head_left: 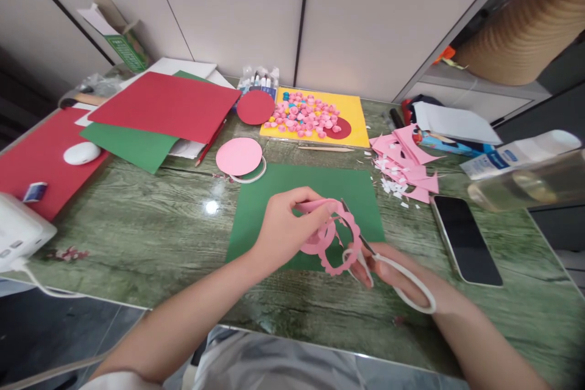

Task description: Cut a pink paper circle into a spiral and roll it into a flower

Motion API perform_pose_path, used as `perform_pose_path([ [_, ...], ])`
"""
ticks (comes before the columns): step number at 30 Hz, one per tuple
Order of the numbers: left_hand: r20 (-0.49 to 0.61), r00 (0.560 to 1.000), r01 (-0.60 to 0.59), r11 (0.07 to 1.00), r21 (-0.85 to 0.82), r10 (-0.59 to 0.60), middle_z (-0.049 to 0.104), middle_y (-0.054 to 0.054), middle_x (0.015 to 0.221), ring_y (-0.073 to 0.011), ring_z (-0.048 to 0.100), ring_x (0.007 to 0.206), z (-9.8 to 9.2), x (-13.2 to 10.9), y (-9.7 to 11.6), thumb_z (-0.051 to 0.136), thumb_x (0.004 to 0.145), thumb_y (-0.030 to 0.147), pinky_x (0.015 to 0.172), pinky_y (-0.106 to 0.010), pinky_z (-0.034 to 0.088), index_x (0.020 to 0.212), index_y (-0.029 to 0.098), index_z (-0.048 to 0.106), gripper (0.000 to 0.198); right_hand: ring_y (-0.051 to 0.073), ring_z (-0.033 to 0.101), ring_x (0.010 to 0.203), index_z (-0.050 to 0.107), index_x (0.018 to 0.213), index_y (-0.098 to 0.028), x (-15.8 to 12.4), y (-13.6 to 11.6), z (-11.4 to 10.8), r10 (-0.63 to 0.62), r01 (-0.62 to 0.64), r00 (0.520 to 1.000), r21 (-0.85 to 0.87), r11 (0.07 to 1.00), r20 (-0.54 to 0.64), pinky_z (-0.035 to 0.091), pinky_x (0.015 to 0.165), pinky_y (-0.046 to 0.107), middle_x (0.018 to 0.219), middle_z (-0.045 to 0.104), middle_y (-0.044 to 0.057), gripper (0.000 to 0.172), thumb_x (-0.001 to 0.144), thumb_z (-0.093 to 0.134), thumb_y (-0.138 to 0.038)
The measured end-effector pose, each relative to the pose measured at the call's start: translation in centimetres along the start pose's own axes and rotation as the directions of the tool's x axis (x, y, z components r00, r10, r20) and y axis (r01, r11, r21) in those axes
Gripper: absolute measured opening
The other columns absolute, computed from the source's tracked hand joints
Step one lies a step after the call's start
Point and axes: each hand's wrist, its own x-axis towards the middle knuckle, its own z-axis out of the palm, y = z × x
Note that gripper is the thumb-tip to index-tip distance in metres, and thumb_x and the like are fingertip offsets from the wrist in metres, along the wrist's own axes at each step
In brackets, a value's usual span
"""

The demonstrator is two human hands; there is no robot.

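My left hand (290,222) pinches a pink paper cutout (355,233) with a scalloped outer edge and a hollow middle, part of it curling into a spiral. White-handled scissors (406,283) are in my right hand (388,268), which is a little blurred. Their dark blades meet the pink paper near my left fingertips; whether they cut through it I cannot tell. Both hands are above a green paper sheet (265,195) on the table. Beyond it lies a pink paper disc (239,156) partly over a white ring (256,178).
Pink scraps (402,158) and white bits lie at the right, near a phone (467,241) and a bottle (530,180). Rolled pink paper pieces (304,114) cover a yellow sheet (355,103). Red sheets (169,103) are stacked left; a white charger (21,231) stands at the left edge.
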Motion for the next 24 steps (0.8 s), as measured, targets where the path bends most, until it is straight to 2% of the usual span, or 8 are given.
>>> perform_pose_path([
  [6,0.056,0.998,-0.008,1.0,0.012,0.007,0.061,0.0,0.063,-0.0105,0.051,0.063,-0.02,-0.03,0.19,0.063,0.073,0.038,0.06,-0.022,0.04,0.065,0.015,0.061,0.025,0.014,0.033,0.063,0.043,0.077,-0.019,-0.08,-0.07,0.11,-0.001,0.002,1.0,0.045,0.999,-0.015,0.029,0.058,0.027,0.071,0.038,0.0,0.044,0.086,0.032,-0.061],
  [11,0.003,1.0,-0.002,0.999,0.033,0.002,0.058,0.001,0.061,-0.01,0.05,0.061,-0.03,0.01,0.4,0.061,0.074,0.036,0.059,-0.022,0.04,0.062,0.015,0.058,0.024,0.014,0.031,0.061,0.041,0.073,-0.019,-0.18,-0.04,0.0,0.009,-0.008,1.0,0.026,1.0,-0.023,0.027,0.056,0.026,0.067,0.036,-0.001,0.046,0.085,0.034,-0.063],
  [17,0.025,1.0,-0.015,1.0,0.024,0.015,0.056,0.002,0.059,-0.0085,0.047,0.059,-0.03,-0.08,0.33,0.061,0.074,0.035,0.058,-0.02,0.038,0.06,0.015,0.056,0.025,0.013,0.032,0.06,0.041,0.072,-0.019,-0.04,0.24,0.16,0.006,-0.004,0.999,0.045,0.999,-0.034,0.026,0.055,0.026,0.068,0.037,-0.002,0.043,0.087,0.035,-0.059],
  [24,0.057,0.998,-0.016,0.999,0.042,0.014,0.059,0.001,0.062,-0.0102,0.051,0.063,-0.11,-0.14,0.41,0.061,0.074,0.037,0.061,-0.022,0.04,0.063,0.014,0.059,0.025,0.012,0.032,0.057,0.046,0.071,-0.018,0.14,0.74,0.14,0.052,-0.051,0.996,0.015,0.999,-0.067,0.026,0.053,0.025,0.064,0.037,-0.003,0.049,0.084,0.035,-0.064],
])
